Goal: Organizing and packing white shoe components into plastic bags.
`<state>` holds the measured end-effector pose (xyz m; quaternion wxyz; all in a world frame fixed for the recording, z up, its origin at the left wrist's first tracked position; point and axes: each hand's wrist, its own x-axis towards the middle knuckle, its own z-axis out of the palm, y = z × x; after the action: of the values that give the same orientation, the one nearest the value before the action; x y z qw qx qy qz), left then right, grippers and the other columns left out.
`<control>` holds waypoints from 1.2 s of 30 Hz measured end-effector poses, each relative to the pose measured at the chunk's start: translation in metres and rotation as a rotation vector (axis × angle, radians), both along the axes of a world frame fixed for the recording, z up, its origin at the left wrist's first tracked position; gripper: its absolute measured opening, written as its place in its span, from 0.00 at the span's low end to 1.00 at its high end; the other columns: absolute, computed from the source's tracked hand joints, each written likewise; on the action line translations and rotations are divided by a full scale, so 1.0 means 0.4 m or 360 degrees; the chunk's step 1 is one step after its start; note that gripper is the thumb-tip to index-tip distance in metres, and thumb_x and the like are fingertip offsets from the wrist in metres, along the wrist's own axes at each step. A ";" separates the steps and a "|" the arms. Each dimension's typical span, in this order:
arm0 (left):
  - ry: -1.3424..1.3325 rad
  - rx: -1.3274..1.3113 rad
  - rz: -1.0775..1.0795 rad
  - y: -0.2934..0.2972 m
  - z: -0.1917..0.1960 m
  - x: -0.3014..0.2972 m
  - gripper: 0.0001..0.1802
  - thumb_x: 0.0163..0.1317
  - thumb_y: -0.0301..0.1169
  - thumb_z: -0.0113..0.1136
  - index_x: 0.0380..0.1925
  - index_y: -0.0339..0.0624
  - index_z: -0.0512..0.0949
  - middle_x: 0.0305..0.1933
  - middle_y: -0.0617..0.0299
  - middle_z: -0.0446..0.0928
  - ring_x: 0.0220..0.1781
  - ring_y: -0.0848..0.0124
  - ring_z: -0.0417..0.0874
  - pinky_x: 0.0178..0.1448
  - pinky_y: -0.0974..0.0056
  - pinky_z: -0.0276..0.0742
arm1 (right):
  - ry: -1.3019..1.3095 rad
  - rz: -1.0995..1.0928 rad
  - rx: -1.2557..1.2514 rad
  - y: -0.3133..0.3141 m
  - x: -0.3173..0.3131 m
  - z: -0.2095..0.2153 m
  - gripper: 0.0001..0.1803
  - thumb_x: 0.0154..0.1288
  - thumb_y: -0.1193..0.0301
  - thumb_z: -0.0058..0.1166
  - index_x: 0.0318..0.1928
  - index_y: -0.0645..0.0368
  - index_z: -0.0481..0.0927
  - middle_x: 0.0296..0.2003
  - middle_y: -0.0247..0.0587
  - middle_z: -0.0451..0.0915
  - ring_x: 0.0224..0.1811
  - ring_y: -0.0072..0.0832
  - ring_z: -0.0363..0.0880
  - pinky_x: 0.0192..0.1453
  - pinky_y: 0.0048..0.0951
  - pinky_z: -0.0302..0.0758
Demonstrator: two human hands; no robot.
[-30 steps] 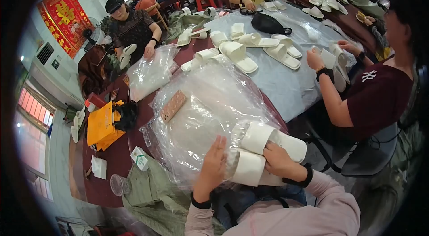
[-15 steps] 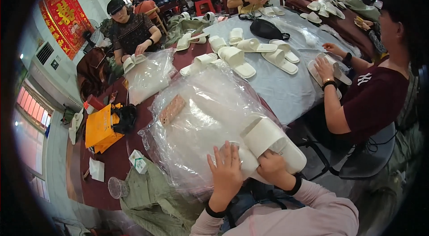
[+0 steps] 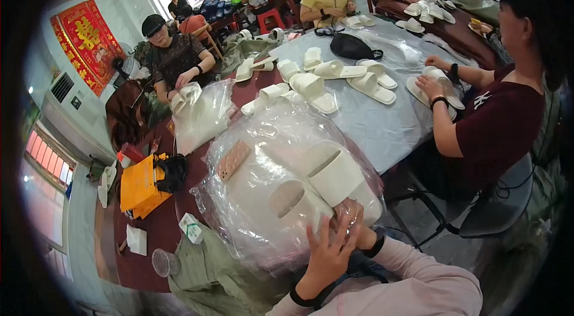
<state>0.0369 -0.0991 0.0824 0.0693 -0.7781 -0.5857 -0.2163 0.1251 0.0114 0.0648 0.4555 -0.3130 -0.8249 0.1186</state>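
A pair of white slide slippers lies side by side on the clear plastic bag pile in front of me. The right slipper (image 3: 336, 177) has its wide strap uppermost. The left slipper (image 3: 297, 203) rests beside it, its strap opening facing up and away. My right hand (image 3: 353, 218) is closed at the near edge of the pair, with shiny clear plastic about its fingers; what it grips is hard to make out. My left hand (image 3: 330, 251), fingers spread, is just in front of the right hand and partly covers it.
Several white slippers (image 3: 311, 86) lie across the far table. An orange bag (image 3: 142, 187), a clear cup (image 3: 164, 262) and a small white box (image 3: 192, 229) stand to the left. Co-workers handle slippers at the right (image 3: 496, 113) and far left (image 3: 179, 56).
My left hand has come off the left slipper and moved right, beside my right hand. The slippers sit slightly farther left, and my right hand has shifted to their near edge.
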 end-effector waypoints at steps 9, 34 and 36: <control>-0.1078 -0.0291 0.1046 -0.075 -0.034 -0.120 0.44 0.59 0.27 0.55 0.69 0.31 0.40 0.39 0.47 0.80 0.36 0.47 0.80 0.40 0.48 0.75 | 0.0281 0.0081 -0.0141 0.009 -0.053 -0.013 0.15 0.44 0.77 0.54 0.37 0.64 0.78 0.31 0.51 0.76 0.31 0.49 0.76 0.36 0.45 0.75; -0.2216 0.0919 0.0832 -0.100 0.264 -0.403 0.20 0.69 0.22 0.42 0.61 0.33 0.65 0.59 0.63 0.69 0.37 0.79 0.73 0.46 0.75 0.73 | 0.0221 0.1388 -0.0658 0.008 -0.076 0.178 0.27 0.62 0.72 0.56 0.62 0.54 0.69 0.61 0.50 0.68 0.60 0.47 0.68 0.61 0.40 0.68; -0.2193 0.1096 0.0777 -0.186 0.314 -0.434 0.17 0.70 0.27 0.46 0.56 0.31 0.67 0.51 0.55 0.72 0.46 0.71 0.77 0.54 0.62 0.76 | -0.0193 0.0953 -0.0388 0.045 -0.117 0.108 0.28 0.61 0.69 0.58 0.62 0.51 0.69 0.62 0.48 0.67 0.63 0.48 0.65 0.64 0.45 0.64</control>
<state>-0.1367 -0.1733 0.2081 -0.0261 -0.2551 -0.5507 -0.7943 0.0783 0.0293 0.1081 0.3096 -0.1154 -0.8856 0.3264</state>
